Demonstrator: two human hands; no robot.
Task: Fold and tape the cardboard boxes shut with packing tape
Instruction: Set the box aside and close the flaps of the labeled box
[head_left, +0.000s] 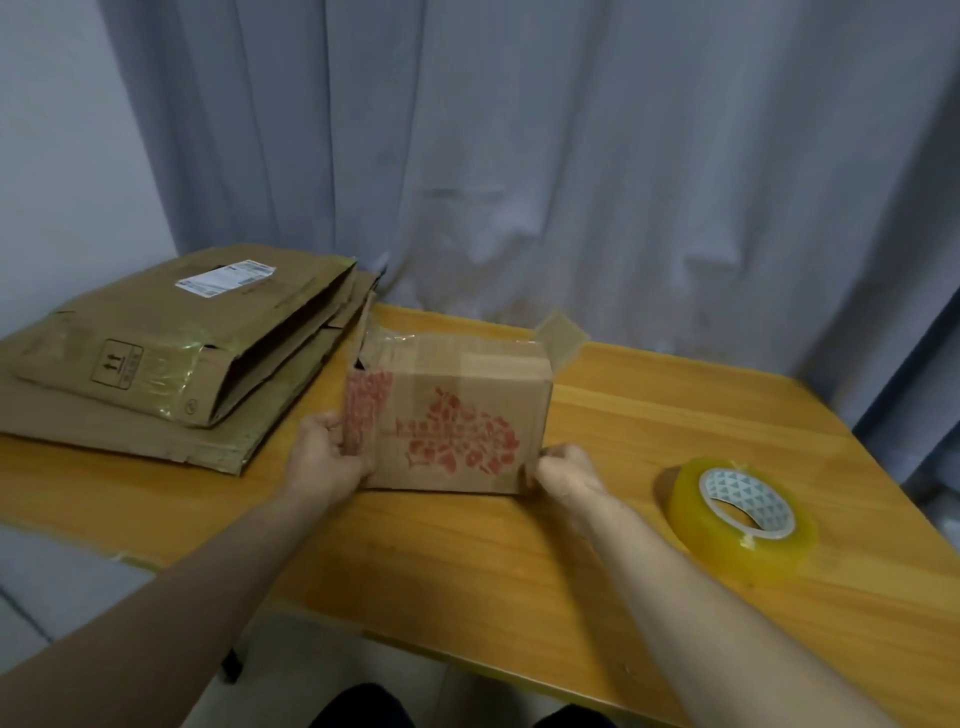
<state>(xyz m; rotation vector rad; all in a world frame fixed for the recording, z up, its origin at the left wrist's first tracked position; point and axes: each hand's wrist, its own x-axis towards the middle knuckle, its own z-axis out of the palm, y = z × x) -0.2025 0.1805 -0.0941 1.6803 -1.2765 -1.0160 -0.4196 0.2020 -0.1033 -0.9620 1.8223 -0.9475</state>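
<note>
— What lies on the far left?
— A pile of flattened boxes, on the left part of the wooden table.
— And your left hand?
— My left hand grips the left end of the small box. The thumb lies on the printed face and the fingers are curled round the end.
— Which way does the box point?
— Its long axis runs from left to right, across me. The face with the red print looks toward me. At the far right corner one flap stands up.
— The right hand?
— My right hand pinches the near right corner, low down, with the fingers curled in. So the box is between my two hands, just right of the pile. I cannot tell if it rests fully on the table.
— And the tape?
— The roll of packing tape lies flat on the right, well apart from my right hand.
</note>
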